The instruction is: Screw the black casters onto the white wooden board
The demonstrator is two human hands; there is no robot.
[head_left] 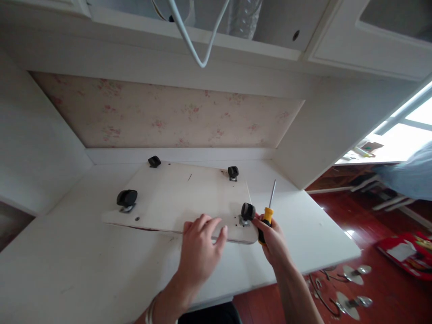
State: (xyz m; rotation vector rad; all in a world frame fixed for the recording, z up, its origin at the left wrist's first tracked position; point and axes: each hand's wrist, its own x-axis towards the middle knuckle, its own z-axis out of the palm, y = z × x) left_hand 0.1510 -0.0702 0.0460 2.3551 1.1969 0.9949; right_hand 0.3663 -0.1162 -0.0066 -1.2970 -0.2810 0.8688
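Observation:
A white board (189, 193) lies on a white worktop (324, 234), its front edge chipped and brownish. Black casters stand up near its corners: front left (127, 198), back left (154, 161), back right (232, 172) and front right (248, 211). My left hand (202, 245) is open, fingers bent and apart, over the board's front edge; whether it touches is unclear. In my right hand (275, 240) is a yellow-and-black screwdriver (267, 216), its shaft pointing up and away. The fingers of that hand are beside the front right caster, perhaps touching it.
A white cable (202, 63) hangs from the open cupboard (276, 22) above. Side panels (317, 121) flank the worktop. On the red floor at right are a lamp-like metal fixture (351, 306) and a red tray (384, 245).

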